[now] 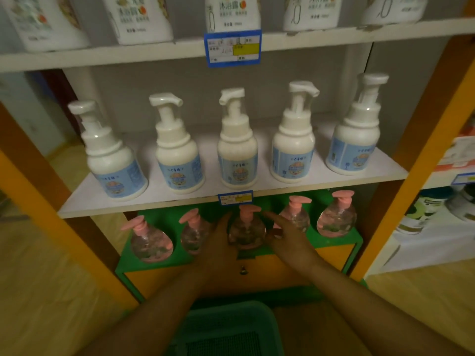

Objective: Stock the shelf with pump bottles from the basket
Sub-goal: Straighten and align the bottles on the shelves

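Note:
Several clear round pump bottles with pink pumps stand in a row on the low green shelf [334, 242]. The middle pump bottle [246, 231] sits between my two hands. My left hand [218, 242] wraps its left side and my right hand [285, 232] presses its right side, fingers stretched toward the pink pump. Other pump bottles stand at the far left [150, 240], left [192, 233], right [297, 217] and far right [336, 218]. The green basket [228, 330] is below my arms at the bottom of the view; I see nothing inside it.
The white shelf [84, 201] above holds several white foam-pump bottles with blue labels, such as one in the middle [237, 152]. A blue price tag [235, 197] hangs just over the held bottle. Orange uprights [421, 155] frame the bay. A yellow cabinet front [334, 255] lies below.

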### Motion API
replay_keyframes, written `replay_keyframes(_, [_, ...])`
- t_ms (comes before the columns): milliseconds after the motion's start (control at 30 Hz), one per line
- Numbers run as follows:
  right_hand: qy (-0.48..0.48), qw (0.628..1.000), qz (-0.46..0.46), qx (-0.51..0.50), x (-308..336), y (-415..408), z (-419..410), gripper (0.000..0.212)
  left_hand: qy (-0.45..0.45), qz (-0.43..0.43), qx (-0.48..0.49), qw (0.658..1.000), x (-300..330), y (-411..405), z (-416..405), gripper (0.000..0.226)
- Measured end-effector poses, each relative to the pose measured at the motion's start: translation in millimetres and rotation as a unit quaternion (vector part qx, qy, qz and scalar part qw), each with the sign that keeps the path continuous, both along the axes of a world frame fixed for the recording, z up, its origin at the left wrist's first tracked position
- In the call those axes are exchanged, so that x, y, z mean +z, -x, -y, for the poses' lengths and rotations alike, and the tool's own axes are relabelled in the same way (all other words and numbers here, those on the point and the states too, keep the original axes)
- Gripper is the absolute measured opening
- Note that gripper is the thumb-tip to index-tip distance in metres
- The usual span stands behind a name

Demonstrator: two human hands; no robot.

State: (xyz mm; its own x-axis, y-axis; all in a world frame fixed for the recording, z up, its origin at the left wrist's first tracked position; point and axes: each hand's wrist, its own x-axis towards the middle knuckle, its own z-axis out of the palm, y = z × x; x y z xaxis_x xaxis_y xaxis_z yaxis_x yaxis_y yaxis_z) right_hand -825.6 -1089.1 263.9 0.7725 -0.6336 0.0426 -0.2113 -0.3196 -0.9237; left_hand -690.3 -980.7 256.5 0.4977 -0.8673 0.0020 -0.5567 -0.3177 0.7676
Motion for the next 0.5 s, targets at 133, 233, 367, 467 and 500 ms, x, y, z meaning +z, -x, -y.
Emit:
replay_keyframes(133, [0.020, 0.999, 0.010, -0.037, 42, 17, 11, 0.031, 0.000, 0.007, 0.017, 1.000, 35, -2, -9, 0.031])
replay_keyframes(233, [0.033, 0.998, 0.014, -0.053, 82, 26, 16, 0.025, 0.029, -0.019, 0.010, 0.999, 78, 0, -17, 0.027])
replay_keyframes(367, [0.079, 0.993, 0.076, -0.048, 150, 41, 21, 0.023, 0.088, -0.009, -0.031, 0.996, 154, 9, -23, 0.021])
replay_keyframes(467, [0.102, 0.987, 0.111, -0.049, 203, 55, 26, 0.022, 0.149, -0.036, -0.042, 0.987, 213, 16, -20, 0.028])
replay_keyframes(500, [0.107, 0.985, 0.125, -0.049, 221, 59, 27, 0.022, 0.168, -0.036, -0.043, 0.984, 232, 19, -18, 0.030])
